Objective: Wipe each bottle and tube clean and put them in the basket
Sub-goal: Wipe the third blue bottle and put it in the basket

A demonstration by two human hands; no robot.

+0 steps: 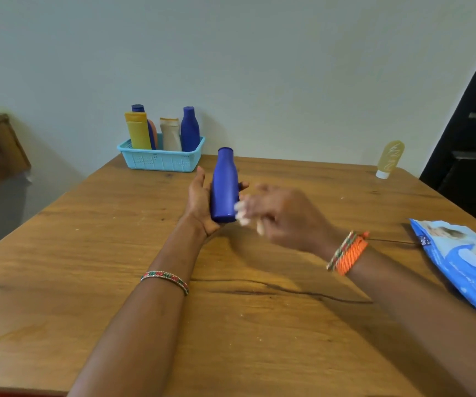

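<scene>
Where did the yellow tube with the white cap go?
In the head view, the yellow tube stands cap-down by itself at the table's far right corner, near the wall.

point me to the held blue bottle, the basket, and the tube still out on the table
blue bottle [223, 186]: head view, middle of its body, above the left hand's palm.
basket [160, 161]: head view, front wall of the light blue basket.
yellow tube [390, 158]: head view, mid body, standing on its white cap at the table's far right.
</scene>
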